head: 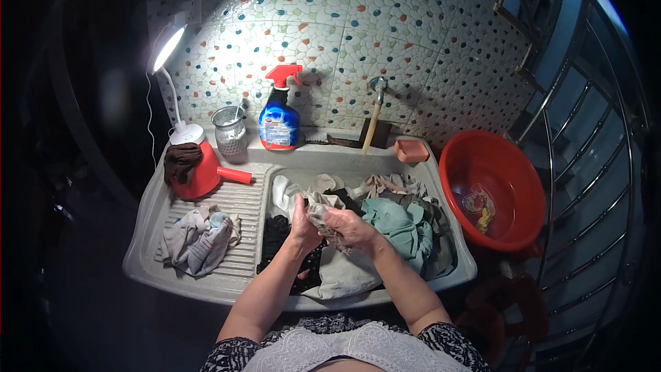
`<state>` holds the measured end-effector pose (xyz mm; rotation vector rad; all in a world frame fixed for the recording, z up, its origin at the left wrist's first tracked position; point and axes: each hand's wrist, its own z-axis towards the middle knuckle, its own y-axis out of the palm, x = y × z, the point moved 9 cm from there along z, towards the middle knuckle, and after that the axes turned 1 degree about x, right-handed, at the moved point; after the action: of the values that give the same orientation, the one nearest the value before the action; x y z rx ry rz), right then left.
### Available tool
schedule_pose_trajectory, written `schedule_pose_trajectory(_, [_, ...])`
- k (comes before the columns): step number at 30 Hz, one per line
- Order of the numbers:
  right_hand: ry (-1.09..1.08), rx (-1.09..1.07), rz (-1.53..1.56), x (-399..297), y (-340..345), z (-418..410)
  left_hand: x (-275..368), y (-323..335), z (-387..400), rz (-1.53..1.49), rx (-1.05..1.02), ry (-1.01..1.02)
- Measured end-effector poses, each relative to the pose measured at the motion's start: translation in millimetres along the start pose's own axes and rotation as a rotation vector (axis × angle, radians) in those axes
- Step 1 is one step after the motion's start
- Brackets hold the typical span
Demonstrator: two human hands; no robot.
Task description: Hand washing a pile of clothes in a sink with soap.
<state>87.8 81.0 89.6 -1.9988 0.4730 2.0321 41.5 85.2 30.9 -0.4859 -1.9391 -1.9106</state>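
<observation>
Over the basin of the washing sink (139, 263), my right hand (355, 228) grips a small bunched grey cloth (330, 232), its kind unclear. My left hand (303, 227) holds the cloth's other side, thumb pointing up and fingers partly hidden. Beneath both hands lies a heap of laundry: a white cloth (348, 274), a black dotted garment (310, 268) and a green garment (395, 227). On the ribbed washboard (242, 258) to the left rests a crumpled pile of light grey garments (199, 240).
A red scoop (199, 181) with a brown cloth (182, 163) over it sits below a lit desk lamp (186, 132). Along the back ledge stand a glass jar (230, 134), a spray bottle (279, 119) and a soap dish (411, 151), near a tap (379, 88). Right: red basin (496, 191), metal railing (550, 175).
</observation>
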Motion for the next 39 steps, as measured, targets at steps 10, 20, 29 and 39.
schedule_pose_trajectory(10, [-0.106,-0.305,-0.355,-43,68,-24,-2,-3,-5,-0.636,-0.31,-0.235])
schedule_pose_trajectory(20, [0.161,-0.346,-0.353,-56,80,-41,21,-36,8,-0.303,0.017,0.149])
schedule_pose_trajectory(29, [-0.248,0.604,-1.377,-16,3,39,15,20,-5,-0.367,-0.138,0.227])
schedule_pose_trajectory(39, [0.102,0.488,-1.288,5,0,52,23,27,-16,-0.373,-0.162,0.145])
